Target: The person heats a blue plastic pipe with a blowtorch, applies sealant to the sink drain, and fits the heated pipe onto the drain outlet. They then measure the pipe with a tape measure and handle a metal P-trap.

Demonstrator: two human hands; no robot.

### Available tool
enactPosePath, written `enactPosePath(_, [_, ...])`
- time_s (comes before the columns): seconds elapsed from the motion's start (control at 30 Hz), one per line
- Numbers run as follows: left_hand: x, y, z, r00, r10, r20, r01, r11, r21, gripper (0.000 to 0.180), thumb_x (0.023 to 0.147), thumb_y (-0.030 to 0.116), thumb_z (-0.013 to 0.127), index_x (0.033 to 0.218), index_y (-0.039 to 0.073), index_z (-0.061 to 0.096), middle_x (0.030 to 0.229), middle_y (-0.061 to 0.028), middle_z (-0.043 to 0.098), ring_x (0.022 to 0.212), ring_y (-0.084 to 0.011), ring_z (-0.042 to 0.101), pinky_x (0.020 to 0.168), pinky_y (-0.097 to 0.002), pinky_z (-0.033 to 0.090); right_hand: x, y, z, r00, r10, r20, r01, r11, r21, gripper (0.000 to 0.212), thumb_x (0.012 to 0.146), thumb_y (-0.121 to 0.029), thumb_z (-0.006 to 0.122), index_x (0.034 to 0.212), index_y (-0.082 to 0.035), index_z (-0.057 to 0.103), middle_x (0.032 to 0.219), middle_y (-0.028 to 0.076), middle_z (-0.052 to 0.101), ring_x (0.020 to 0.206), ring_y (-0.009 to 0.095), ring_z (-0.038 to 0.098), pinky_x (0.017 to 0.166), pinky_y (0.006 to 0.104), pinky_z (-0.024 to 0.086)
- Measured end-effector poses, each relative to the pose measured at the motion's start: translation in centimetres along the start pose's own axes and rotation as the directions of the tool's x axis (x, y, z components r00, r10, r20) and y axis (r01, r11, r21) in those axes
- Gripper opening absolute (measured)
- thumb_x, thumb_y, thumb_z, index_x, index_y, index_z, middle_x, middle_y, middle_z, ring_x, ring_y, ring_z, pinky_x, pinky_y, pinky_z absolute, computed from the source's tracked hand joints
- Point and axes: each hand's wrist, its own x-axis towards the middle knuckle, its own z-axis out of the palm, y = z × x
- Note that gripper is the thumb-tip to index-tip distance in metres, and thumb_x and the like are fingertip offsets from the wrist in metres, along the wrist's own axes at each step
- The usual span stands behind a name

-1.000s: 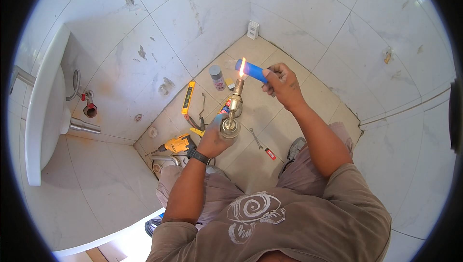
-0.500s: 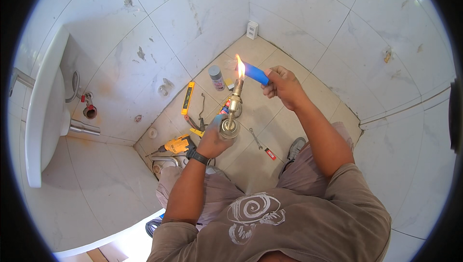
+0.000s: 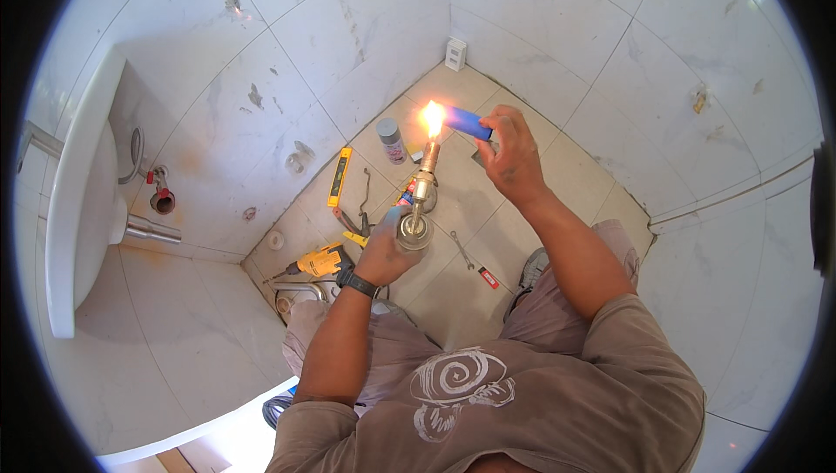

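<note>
Since a second ago, the right hand [image 3: 512, 152] has kept its blue lighter [image 3: 468, 123] near the burning nozzle. Left hand [image 3: 387, 251] grips the torch canister [image 3: 414, 231] upright, keeping the flame [image 3: 432, 116] clear of both.

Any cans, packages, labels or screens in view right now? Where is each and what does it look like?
Spray can: upright on the floor near the wall corner, grey cap, pinkish label.
Lighter: blue, slim, in the right hand, beside the flame.
Torch canister: silver cylinder, in the left hand.
No screens visible.
</note>
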Motion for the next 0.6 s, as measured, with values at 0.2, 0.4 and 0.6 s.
enactPosePath(0.2, [0.0,0.1,-0.1,0.999,0.03,-0.016,-0.03,0.999,-0.02,0.068,0.075,0.016,0.082,0.135,0.005,0.052,0.119,-0.0191,0.066,0.114,-0.0375,0.064,0.099,-0.0422,0.05,0.0,-0.4,0.2,0.86,0.431,0.273,-0.507,0.781,0.364,0.031,0.092,-0.02,0.076,0.11,0.002,0.063,0.089,0.008,0.068,0.077,0.016,0.067,0.071,0.0301,0.054])
enactPosePath(0.4, [0.0,0.2,-0.1,1.0,0.015,-0.002,-0.015,1.0,-0.021,0.068,0.075,0.015,0.082,0.135,0.005,0.052,0.119,-0.0186,0.066,0.115,-0.0367,0.064,0.1,-0.042,0.05,0.7,0.6,-0.3,0.614,0.568,0.548,-0.784,0.363,0.503,0.035,0.1,-0.037,0.064,0.1,-0.001,0.064,0.077,0.008,0.065,0.061,0.013,0.061,0.056,0.0271,0.048])
enactPosePath(0.6, [0.0,-0.1,0.2,0.999,-0.01,-0.032,0.008,0.997,-0.076,0.07,0.071,0.018,0.088,0.131,0.001,0.055,0.116,-0.0144,0.064,0.11,-0.0299,0.064,0.098,-0.0396,0.049,1.1,0.9,-0.9,0.398,0.582,0.709,-0.886,0.043,0.462,0.032,0.105,-0.039,0.055,0.097,-0.007,0.059,0.075,0.007,0.062,0.052,0.012,0.05,0.047,0.0271,0.04])
